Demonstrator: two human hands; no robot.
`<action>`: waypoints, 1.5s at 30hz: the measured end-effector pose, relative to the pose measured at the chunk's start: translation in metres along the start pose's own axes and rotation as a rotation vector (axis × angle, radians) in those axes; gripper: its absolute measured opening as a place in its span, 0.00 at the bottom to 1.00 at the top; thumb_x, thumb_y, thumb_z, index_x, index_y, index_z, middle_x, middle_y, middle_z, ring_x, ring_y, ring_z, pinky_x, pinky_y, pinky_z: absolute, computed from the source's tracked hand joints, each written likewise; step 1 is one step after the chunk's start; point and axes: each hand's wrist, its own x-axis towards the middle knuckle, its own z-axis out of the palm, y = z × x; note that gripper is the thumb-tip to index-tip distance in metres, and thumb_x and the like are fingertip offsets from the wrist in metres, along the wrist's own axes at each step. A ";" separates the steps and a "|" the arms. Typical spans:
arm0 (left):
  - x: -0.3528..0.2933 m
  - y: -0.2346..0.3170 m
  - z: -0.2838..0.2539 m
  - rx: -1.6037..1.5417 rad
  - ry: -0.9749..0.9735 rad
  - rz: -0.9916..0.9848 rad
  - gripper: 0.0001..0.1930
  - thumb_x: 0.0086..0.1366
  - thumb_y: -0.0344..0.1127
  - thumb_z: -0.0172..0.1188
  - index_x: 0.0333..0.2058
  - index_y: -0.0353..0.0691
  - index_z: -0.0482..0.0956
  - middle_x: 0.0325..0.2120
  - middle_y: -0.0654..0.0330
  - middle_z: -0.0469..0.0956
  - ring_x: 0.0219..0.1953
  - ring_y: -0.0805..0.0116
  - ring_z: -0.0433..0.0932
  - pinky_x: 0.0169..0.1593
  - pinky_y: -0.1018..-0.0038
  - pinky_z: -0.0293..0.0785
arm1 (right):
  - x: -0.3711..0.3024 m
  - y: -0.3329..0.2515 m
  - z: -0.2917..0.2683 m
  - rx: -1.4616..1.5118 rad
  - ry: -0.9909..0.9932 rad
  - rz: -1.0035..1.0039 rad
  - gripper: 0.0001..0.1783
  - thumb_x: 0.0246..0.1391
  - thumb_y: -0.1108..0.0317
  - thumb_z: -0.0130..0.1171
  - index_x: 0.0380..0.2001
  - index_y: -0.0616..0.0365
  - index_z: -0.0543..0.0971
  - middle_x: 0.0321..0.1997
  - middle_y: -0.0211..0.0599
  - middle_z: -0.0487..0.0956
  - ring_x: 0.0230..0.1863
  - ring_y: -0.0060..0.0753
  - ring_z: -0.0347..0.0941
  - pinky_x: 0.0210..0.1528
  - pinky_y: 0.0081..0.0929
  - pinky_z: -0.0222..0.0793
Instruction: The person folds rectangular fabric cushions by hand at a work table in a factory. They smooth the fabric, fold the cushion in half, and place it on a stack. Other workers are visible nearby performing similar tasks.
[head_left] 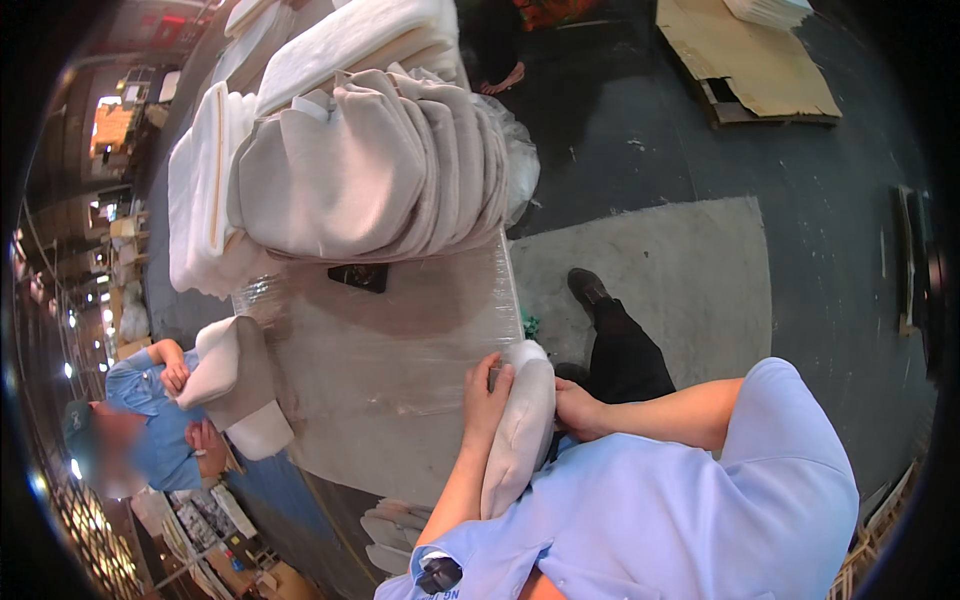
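A light beige padded cushion [518, 440] stands on edge against my body at the table's near right corner, white filling showing at its far end. My left hand [488, 388] closes on its left side, close to that end, with the fingers bent. On the opposite side my right hand [577, 408] grips the cushion's edge, its fingertips partly hidden. Farther up the plastic-covered table [400, 310] lies a stack of beige fabric covers [330, 180], with a small black item [358, 278] in front of it.
White padding slabs [350, 45] are piled behind and beside the covers. At left, a co-worker in blue [150, 390] handles another beige cushion [235, 365]. More beige pieces [395, 530] sit low by the table's near side. A cardboard-topped pallet [750, 70] lies on the floor, far right.
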 end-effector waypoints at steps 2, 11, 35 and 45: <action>-0.011 -0.006 0.002 0.023 0.004 0.030 0.23 0.72 0.47 0.67 0.60 0.42 0.81 0.47 0.53 0.82 0.49 0.60 0.77 0.54 0.68 0.74 | -0.013 0.011 0.007 -0.045 0.037 -0.032 0.22 0.72 0.60 0.58 0.66 0.48 0.76 0.55 0.34 0.84 0.51 0.31 0.81 0.47 0.37 0.80; -0.096 -0.006 0.015 0.017 0.040 0.145 0.21 0.69 0.38 0.69 0.59 0.42 0.82 0.53 0.49 0.75 0.57 0.54 0.75 0.58 0.62 0.75 | -0.024 0.128 -0.015 0.138 0.096 -0.223 0.14 0.73 0.62 0.58 0.57 0.51 0.80 0.48 0.29 0.84 0.46 0.22 0.79 0.42 0.30 0.77; -0.002 0.118 0.069 0.925 -0.916 0.213 0.29 0.60 0.61 0.71 0.27 0.33 0.86 0.23 0.47 0.81 0.27 0.55 0.79 0.34 0.60 0.73 | 0.026 0.149 -0.036 0.657 0.095 -0.592 0.08 0.72 0.71 0.55 0.46 0.54 0.83 0.43 0.26 0.84 0.44 0.20 0.76 0.52 0.25 0.71; 0.031 0.104 0.066 0.740 -1.325 -0.010 0.13 0.62 0.43 0.69 0.30 0.37 0.88 0.22 0.66 0.80 0.27 0.75 0.74 0.32 0.70 0.70 | 0.020 0.155 -0.033 0.564 0.122 -0.702 0.12 0.75 0.61 0.56 0.34 0.51 0.79 0.33 0.17 0.75 0.36 0.14 0.63 0.43 0.21 0.61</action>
